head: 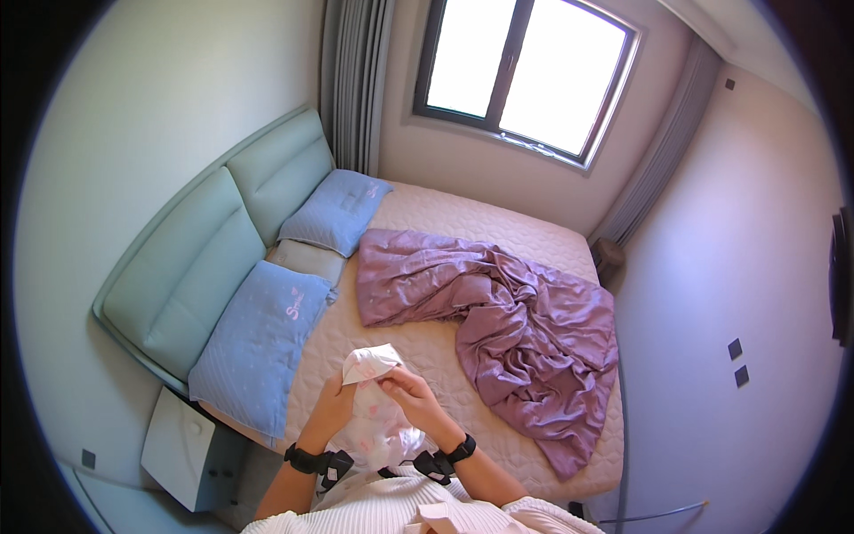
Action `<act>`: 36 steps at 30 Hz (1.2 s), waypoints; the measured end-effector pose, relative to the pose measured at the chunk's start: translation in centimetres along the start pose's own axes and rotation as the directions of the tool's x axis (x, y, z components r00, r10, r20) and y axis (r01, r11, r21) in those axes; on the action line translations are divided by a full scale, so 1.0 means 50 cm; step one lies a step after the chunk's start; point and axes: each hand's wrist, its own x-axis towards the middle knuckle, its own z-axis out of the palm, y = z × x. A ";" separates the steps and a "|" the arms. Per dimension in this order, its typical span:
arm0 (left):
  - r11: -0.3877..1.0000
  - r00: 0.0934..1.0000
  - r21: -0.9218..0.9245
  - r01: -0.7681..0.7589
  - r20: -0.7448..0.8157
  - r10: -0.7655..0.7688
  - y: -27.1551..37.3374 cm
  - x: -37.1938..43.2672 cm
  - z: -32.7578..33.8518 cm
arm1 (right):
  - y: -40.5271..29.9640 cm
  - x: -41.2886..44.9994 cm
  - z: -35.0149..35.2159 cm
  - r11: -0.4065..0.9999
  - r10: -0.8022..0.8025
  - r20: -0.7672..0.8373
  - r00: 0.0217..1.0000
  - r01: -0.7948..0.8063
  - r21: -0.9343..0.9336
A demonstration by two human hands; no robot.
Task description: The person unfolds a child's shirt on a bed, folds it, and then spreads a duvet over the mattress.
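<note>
A thin white cloth with a pink print (373,408) hangs in front of my body, over the near side of the bed. My left hand (335,406) grips its upper left edge, and my right hand (412,395) pinches it at the upper right. The top of the cloth folds over between both hands; its lower part drapes down towards my white ribbed top (373,497). Black straps with small devices circle both wrists. Beyond the hands lies a pale pink quilted mattress cover (333,354). A crumpled purple satin quilt (514,314) lies bunched on it.
Two blue pillows (257,344) (340,210) rest against the green padded headboard (190,267), with a beige pillow (310,262) between them. A white-topped nightstand (175,440) stands at the near left. Grey curtains (357,87) flank the window (467,60). A thin pole (660,514) shows at lower right.
</note>
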 end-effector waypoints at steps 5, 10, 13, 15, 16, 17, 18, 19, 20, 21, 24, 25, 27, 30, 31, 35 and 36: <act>0.986 0.980 -0.147 0.078 -0.168 -0.103 -0.030 -0.013 -0.017 | 0.013 -0.026 0.018 0.889 -0.112 -0.065 0.992 0.071 -0.452; 0.989 0.990 -0.059 0.133 -0.046 -0.136 -0.005 -0.013 -0.001 | 0.029 -0.033 0.029 0.907 -0.061 0.008 0.998 0.059 -0.418; 0.995 0.989 0.086 0.057 0.128 -0.068 0.009 -0.017 0.014 | 0.166 -0.021 -0.009 0.899 0.211 0.032 0.977 -0.181 -0.399; 0.661 0.908 0.623 -0.419 0.290 0.302 0.043 -0.013 0.039 | 0.271 -0.012 -0.051 0.649 -0.136 0.250 0.959 0.277 -0.709; 0.681 0.908 0.605 -0.413 0.327 0.261 0.043 -0.016 0.035 | 0.272 -0.008 -0.046 0.580 -0.195 0.253 0.948 0.319 -0.749; 0.678 0.912 0.612 -0.406 0.324 0.253 0.055 -0.022 0.034 | 0.273 0.000 -0.043 0.595 -0.187 0.198 0.962 0.271 -0.757; 0.779 0.923 0.521 -0.347 0.335 0.187 0.076 -0.030 0.037 | 0.265 0.004 -0.044 0.596 -0.189 0.153 0.970 0.237 -0.767; 0.864 0.927 0.422 -0.276 0.354 0.123 0.087 -0.036 0.037 | 0.257 0.009 -0.047 0.603 -0.183 0.107 0.977 0.198 -0.773; 0.895 0.925 0.357 -0.267 0.355 0.135 0.054 -0.037 0.033 | 0.251 0.015 -0.052 0.598 -0.186 0.070 0.980 0.170 -0.783; 0.894 0.926 0.362 -0.264 0.354 0.130 0.046 -0.045 0.028 | 0.246 0.013 -0.057 0.591 -0.186 0.043 0.982 0.147 -0.793; 0.992 0.952 0.126 0.025 0.299 -0.062 0.007 -0.071 0.008 | 0.225 0.006 -0.078 0.576 -0.179 0.013 0.984 0.115 -0.809; 0.994 0.970 0.072 0.086 0.222 -0.100 -0.024 -0.078 -0.005 | 0.219 0.002 -0.077 0.573 -0.177 0.018 0.984 0.118 -0.811; 0.990 0.978 0.020 0.140 0.153 -0.141 -0.038 -0.075 -0.017 | 0.216 -0.004 -0.075 0.570 -0.168 0.026 0.985 0.119 -0.813; 0.980 0.976 0.085 0.182 -0.137 -0.169 -0.046 -0.056 -0.037 | 0.202 0.001 -0.052 0.594 -0.215 0.086 0.973 0.201 -0.779; 0.977 0.956 -0.029 0.209 -0.205 -0.210 -0.084 -0.047 -0.056 | 0.182 -0.002 -0.042 0.623 -0.272 0.123 0.954 0.272 -0.733; 0.936 0.935 -0.321 0.142 -0.268 -0.233 -0.108 -0.030 -0.082 | 0.152 -0.019 -0.018 0.907 0.415 -0.044 0.909 -0.410 0.099; 0.936 0.937 -0.320 0.145 -0.261 -0.234 -0.105 -0.027 -0.080 | 0.117 -0.019 -0.014 0.869 0.496 -0.034 0.868 -0.495 0.016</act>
